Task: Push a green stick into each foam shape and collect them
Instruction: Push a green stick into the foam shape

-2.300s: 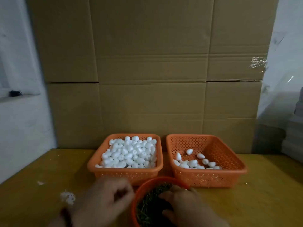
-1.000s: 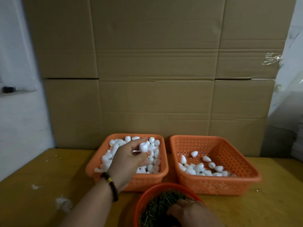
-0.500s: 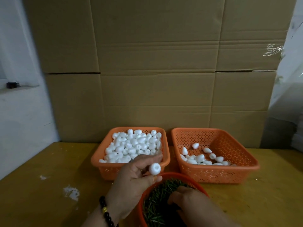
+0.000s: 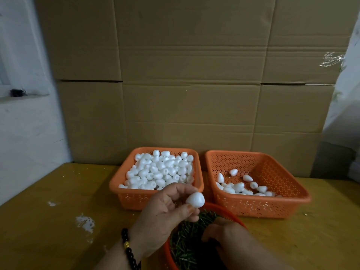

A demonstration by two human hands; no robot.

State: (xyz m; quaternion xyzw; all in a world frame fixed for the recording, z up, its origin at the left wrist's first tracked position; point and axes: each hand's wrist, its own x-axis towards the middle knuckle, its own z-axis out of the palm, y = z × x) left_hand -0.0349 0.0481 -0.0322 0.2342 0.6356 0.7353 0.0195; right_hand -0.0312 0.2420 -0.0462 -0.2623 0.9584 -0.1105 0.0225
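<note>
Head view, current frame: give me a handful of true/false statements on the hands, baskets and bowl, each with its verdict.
1. The left hand pinches a white foam shape above the bowl. True.
2. The right basket holds more foam shapes than the left basket. False: the left basket is heaped, the right holds only a scattering.
3. The right hand reaches into the red bowl of green sticks. True.
4. A green stick already pokes out of the held foam shape. False: none is visible in it.
5. The left wrist wears a dark beaded bracelet. True.
</note>
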